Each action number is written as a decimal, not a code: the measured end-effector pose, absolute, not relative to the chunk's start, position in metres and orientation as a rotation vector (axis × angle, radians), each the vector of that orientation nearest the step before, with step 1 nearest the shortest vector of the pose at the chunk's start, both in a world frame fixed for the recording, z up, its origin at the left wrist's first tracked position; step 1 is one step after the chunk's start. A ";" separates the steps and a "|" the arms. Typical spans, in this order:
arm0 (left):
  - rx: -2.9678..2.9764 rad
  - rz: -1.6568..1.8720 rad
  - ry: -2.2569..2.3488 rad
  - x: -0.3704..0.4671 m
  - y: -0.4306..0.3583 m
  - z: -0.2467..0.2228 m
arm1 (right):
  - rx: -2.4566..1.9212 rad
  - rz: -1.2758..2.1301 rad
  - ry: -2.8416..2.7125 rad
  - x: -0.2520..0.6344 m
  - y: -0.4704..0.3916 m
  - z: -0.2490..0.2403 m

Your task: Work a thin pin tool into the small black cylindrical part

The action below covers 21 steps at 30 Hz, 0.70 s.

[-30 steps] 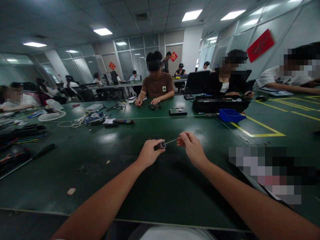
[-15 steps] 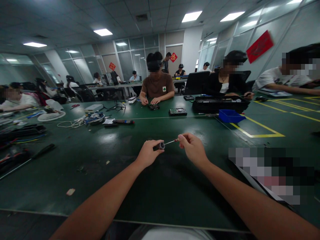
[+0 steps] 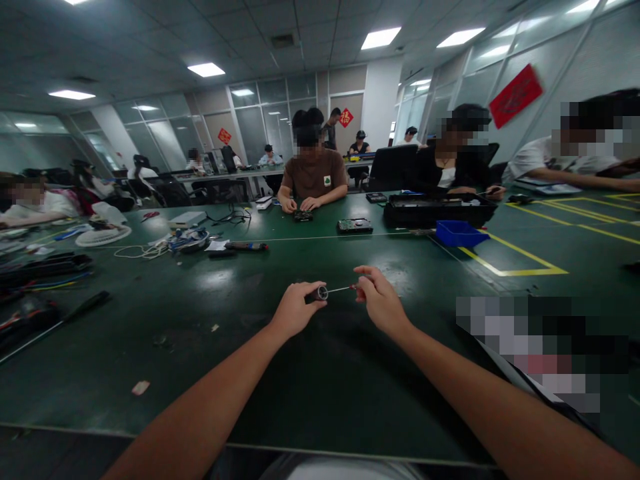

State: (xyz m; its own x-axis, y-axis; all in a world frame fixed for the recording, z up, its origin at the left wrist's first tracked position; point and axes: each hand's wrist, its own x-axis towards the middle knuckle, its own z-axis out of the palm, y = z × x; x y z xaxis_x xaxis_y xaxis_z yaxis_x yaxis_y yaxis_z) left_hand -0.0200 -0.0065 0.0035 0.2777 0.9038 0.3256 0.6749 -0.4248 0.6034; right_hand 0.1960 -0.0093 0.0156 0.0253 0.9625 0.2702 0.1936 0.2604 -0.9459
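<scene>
My left hand [image 3: 297,309] is closed around a small dark cylindrical part [image 3: 317,293], its round, light-rimmed end turned toward my right hand. A thin screwdriver [image 3: 340,289] with a red handle reaches from my right hand [image 3: 379,300] to that end, its shaft tip at or inside the opening; I cannot tell how deep. The right thumb and some fingers pinch the handle, while the index finger is stretched out above it. Both hands are held over the green table [image 3: 300,387].
A hard drive [image 3: 355,226] and a blue bin [image 3: 460,233] lie beyond my hands. An electric screwdriver [image 3: 247,246] and tangled cables [image 3: 187,239] are at left, a long screwdriver [image 3: 60,320] farther left. A blurred-out item [image 3: 540,353] lies at right. A co-worker [image 3: 315,170] sits opposite.
My right index finger has lifted and straightened off the screwdriver handle, and the right hand has shifted slightly. The left hand keeps its hold on the cylindrical part.
</scene>
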 end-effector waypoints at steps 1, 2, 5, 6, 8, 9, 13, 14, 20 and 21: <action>2.203 0.914 1.441 -0.020 -0.006 0.003 | -1.147 0.898 -1.432 0.196 -0.010 0.015; 2.201 0.912 1.446 -0.020 -0.006 0.004 | -1.145 0.904 -1.452 0.196 -0.010 0.015; 2.206 0.907 1.445 -0.020 -0.007 0.005 | -1.181 0.859 -1.490 0.195 -0.009 0.013; 2.212 0.904 1.442 -0.020 -0.007 0.005 | -1.179 0.848 -1.468 0.195 -0.008 0.012; 2.222 0.902 1.437 -0.020 -0.008 0.006 | -1.135 0.857 -1.405 0.194 -0.006 0.011; 2.221 0.905 1.437 -0.019 -0.008 0.006 | -1.102 0.869 -1.376 0.194 -0.005 0.011; 2.196 0.945 1.405 -0.019 -0.008 0.006 | -1.003 0.992 -1.219 0.192 -0.002 0.011; 2.197 0.956 1.385 -0.018 -0.008 0.006 | -0.989 1.066 -1.142 0.193 0.000 0.010; 2.247 1.000 1.378 -0.017 -0.008 0.007 | -0.951 1.416 -0.789 0.195 0.007 0.006; 2.250 0.997 1.387 -0.017 -0.008 0.008 | -0.946 1.365 -0.801 0.195 0.006 0.006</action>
